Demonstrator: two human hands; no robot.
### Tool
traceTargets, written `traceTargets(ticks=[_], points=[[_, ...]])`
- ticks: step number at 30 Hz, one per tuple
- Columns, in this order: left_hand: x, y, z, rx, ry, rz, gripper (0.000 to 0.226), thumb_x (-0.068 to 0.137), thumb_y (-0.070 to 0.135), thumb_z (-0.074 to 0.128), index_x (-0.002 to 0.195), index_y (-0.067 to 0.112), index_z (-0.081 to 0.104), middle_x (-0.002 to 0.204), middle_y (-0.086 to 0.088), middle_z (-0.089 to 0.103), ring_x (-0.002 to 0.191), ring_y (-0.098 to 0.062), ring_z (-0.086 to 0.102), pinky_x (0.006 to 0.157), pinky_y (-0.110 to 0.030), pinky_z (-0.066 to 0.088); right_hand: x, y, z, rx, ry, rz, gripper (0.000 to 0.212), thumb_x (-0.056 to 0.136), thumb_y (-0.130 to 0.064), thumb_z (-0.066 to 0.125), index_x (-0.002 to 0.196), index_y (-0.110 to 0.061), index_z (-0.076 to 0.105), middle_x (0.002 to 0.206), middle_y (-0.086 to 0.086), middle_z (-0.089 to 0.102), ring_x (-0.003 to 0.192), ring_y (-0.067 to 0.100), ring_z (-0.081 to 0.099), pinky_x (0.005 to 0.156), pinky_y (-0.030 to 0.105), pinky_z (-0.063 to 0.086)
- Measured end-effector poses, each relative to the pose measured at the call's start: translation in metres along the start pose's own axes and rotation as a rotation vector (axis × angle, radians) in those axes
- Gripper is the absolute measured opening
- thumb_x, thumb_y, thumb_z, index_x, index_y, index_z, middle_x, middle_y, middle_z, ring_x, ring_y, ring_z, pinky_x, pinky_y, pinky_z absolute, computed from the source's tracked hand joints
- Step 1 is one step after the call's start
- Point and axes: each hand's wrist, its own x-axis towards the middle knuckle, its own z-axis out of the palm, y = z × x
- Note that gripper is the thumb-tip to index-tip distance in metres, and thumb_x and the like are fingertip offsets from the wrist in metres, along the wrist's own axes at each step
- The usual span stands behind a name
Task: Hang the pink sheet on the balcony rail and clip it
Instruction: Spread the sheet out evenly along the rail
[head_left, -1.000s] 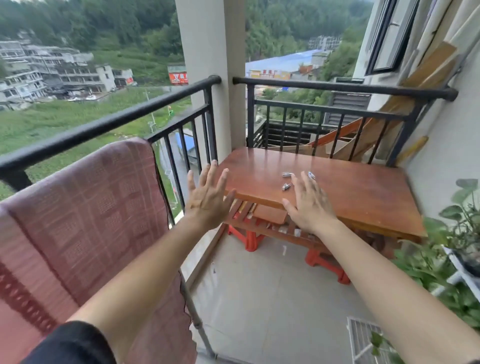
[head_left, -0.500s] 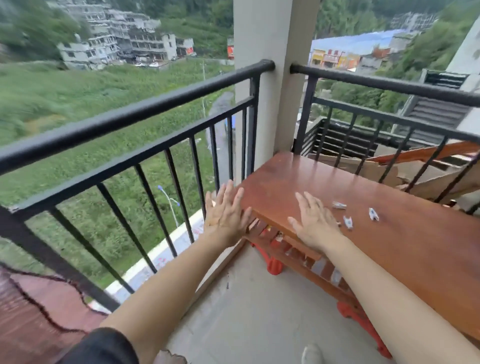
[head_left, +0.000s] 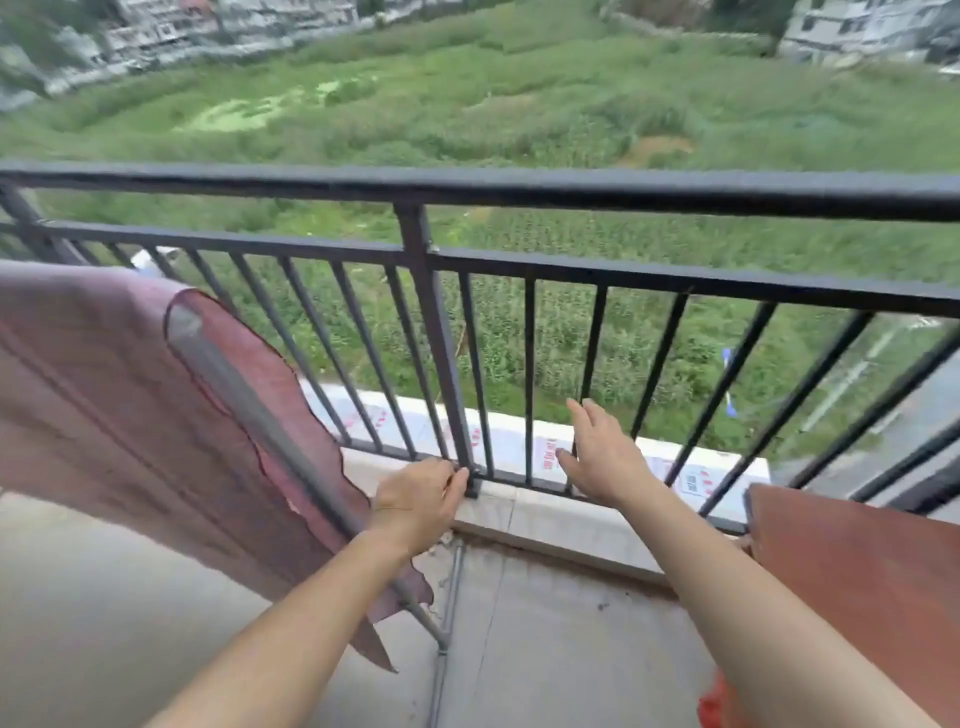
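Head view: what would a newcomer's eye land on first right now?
The black balcony rail runs across the whole middle, with a green field beyond. At the left hangs the pink sheet, a grey pole slanting across it. Both hands reach low toward the bars holding nothing: the left hand by the foot of the thick post, the right hand spread open further right.

Nothing can be read: the white sheeting (head_left: 506, 447) beyond the rail (head_left: 519, 188) bears red printed marks (head_left: 549, 451) and a dark code-like square (head_left: 691, 483) (all too blurred).
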Motion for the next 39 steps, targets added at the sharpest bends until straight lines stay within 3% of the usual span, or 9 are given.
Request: traceTargets(ticks=[5,8,11,16,19,24,27,30,39], points=[[-0.082,-0.039,-0.029,-0.027,0.297,-0.430,0.059,0.086,0.067,0.041,0.061,0.014,0.043,0.057,-0.001,0.049,0.055,-0.021,0.050,0.049,-0.032,0.038,0.017,-0.110,0.005,0.157,-0.130,-0.349,0.081,0.094,-0.038,0.057,0.157,-0.013,0.011,0.162,0.011,0.016,0.148,0.027,0.019,0.119,0.040,0.024],[-0.098,-0.058,-0.063,-0.155,0.621,-0.663,0.051,0.076,0.064,0.064,0.082,0.018,0.044,0.079,0.000,0.053,0.071,-0.023,0.050,0.059,-0.035,0.040,0.013,-0.177,-0.008,0.291,-0.103,-0.481,0.085,0.092,-0.034,0.062,0.157,-0.014,0.010,0.162,0.011,0.020,0.148,0.024,0.022,0.119,0.034,0.020],[-0.097,-0.076,-0.098,-0.261,0.818,-0.771,0.072,0.069,0.067,0.067,0.108,0.012,0.041,0.103,-0.013,0.053,0.095,-0.035,0.054,0.074,-0.043,0.047,-0.002,-0.230,-0.035,0.444,-0.012,-0.575,0.083,0.093,-0.029,0.061,0.157,-0.015,0.010,0.162,0.009,0.021,0.148,0.021,0.021,0.119,0.031,0.015],[-0.088,-0.083,-0.142,-0.249,0.749,-0.615,0.063,0.079,0.055,0.055,0.126,0.014,0.045,0.121,-0.012,0.054,0.114,-0.033,0.051,0.092,-0.045,0.046,-0.014,-0.282,-0.085,0.555,0.204,-0.723,0.057,0.095,-0.038,0.052,0.148,-0.021,0.039,0.145,0.004,0.050,0.131,0.017,0.048,0.112,0.040,0.038],[-0.086,-0.073,-0.165,-0.188,0.813,-0.593,0.039,0.086,0.034,0.056,0.119,0.014,0.051,0.100,-0.014,0.066,0.092,-0.036,0.062,0.073,-0.041,0.049,-0.014,-0.294,-0.107,0.512,0.382,-0.779,0.036,0.100,-0.046,0.046,0.120,-0.021,0.062,0.112,0.002,0.070,0.100,0.017,0.066,0.087,0.041,0.054],[-0.080,-0.047,-0.198,-0.112,1.016,-0.487,0.010,0.091,0.022,0.055,0.096,0.013,0.056,0.071,-0.012,0.066,0.066,-0.036,0.062,0.051,-0.034,0.039,0.001,-0.297,-0.121,0.252,0.608,-0.891,0.038,0.101,-0.046,0.041,0.095,-0.021,0.069,0.085,0.003,0.074,0.075,0.028,0.069,0.060,0.040,0.055],[-0.066,-0.035,-0.216,-0.074,1.125,-0.454,0.013,0.095,0.025,0.052,0.092,0.012,0.054,0.072,-0.009,0.066,0.065,-0.033,0.063,0.051,-0.039,0.046,0.013,-0.290,-0.127,0.199,0.599,-0.869,0.033,0.101,-0.039,0.045,0.100,-0.020,0.071,0.089,0.006,0.074,0.080,0.032,0.068,0.062,0.037,0.054],[-0.053,-0.022,-0.233,0.000,1.182,-0.405,0.006,0.092,0.013,0.055,0.091,0.007,0.058,0.073,-0.007,0.064,0.066,-0.031,0.061,0.054,-0.031,0.032,0.029,-0.274,-0.120,0.177,0.528,-0.809,0.031,0.101,-0.038,0.045,0.106,-0.023,0.072,0.098,0.004,0.074,0.090,0.031,0.068,0.064,0.034,0.047],[-0.045,0.007,-0.249,0.050,1.018,-0.431,0.005,0.088,0.006,0.056,0.092,0.008,0.060,0.078,-0.005,0.065,0.074,-0.030,0.062,0.061,-0.027,0.033,0.031,-0.261,-0.068,0.221,0.399,-0.874,0.032,0.102,-0.046,0.041,0.096,-0.025,0.065,0.080,0.005,0.073,0.076,0.033,0.069,0.058,0.035,0.050]])
